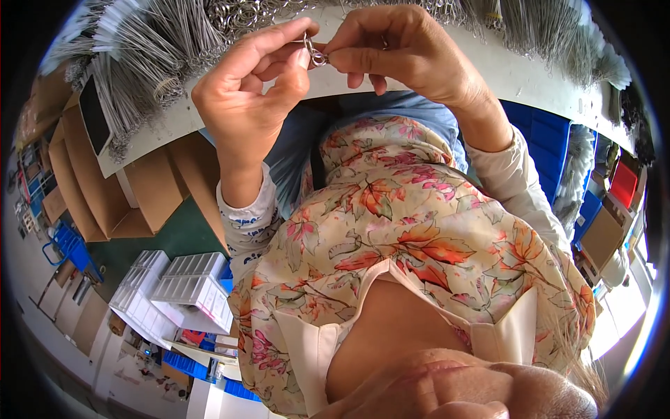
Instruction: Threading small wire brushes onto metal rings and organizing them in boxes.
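Observation:
Over the table's front edge, both my hands are raised close together at a small piece of metal hardware. My left hand [255,91] pinches a silver metal ring [307,43] between thumb and forefinger, the ring standing roughly on edge. Joined to or touching it is a small shiny metal clasp [319,59]; its exact shape is too small to make out. With thumb and forefinger, my right hand [408,56] pinches the clasp's right end, partly hiding it. Behind the hands lies a pile of silver rings [244,15] on the white table [499,59].
Bundles of thin wire with white ends [132,59] cover the table's left, more wire bundles [551,35] its right. A dark flat device [95,115] leans at the left edge. Open cardboard boxes [112,181], white crates [192,286] and blue bins [534,136] stand around.

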A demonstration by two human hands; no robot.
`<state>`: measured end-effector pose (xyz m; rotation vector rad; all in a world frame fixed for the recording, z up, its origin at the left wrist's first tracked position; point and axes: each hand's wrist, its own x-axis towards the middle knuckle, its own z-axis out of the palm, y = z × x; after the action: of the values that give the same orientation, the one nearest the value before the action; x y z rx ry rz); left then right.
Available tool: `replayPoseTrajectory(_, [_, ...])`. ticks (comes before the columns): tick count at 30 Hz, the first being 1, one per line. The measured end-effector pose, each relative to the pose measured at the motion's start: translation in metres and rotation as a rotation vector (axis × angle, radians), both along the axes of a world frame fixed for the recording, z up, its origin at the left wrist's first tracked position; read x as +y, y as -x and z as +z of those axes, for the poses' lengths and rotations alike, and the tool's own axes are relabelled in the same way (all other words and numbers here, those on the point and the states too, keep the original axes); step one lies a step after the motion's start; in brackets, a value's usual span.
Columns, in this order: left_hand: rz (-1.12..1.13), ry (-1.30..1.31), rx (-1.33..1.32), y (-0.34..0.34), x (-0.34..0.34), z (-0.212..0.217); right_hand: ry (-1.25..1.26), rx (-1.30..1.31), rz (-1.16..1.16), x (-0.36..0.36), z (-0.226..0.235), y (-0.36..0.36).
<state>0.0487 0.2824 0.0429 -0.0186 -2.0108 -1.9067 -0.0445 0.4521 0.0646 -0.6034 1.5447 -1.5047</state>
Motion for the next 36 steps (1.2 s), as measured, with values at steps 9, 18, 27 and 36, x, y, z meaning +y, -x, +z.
replayPoseTrajectory(9, [-0.052,-0.001,-0.267,0.002,-0.021,-0.016,-0.033,1.133,-0.227,-0.013,-0.050,-0.016])
replayPoseTrajectory(18, [0.521,0.606,-0.299,0.067,-0.153,0.004,-0.096,1.495,-0.190,-0.019,-0.086,-0.030])
replayPoseTrajectory(27, [0.642,0.997,-0.322,0.074,-0.168,-0.019,0.077,1.477,-0.348,-0.026,-0.036,0.042])
replayPoseTrajectory(36, [0.725,0.040,0.154,0.038,-0.201,0.051,-0.634,1.366,-0.275,-0.060,-0.038,0.117])
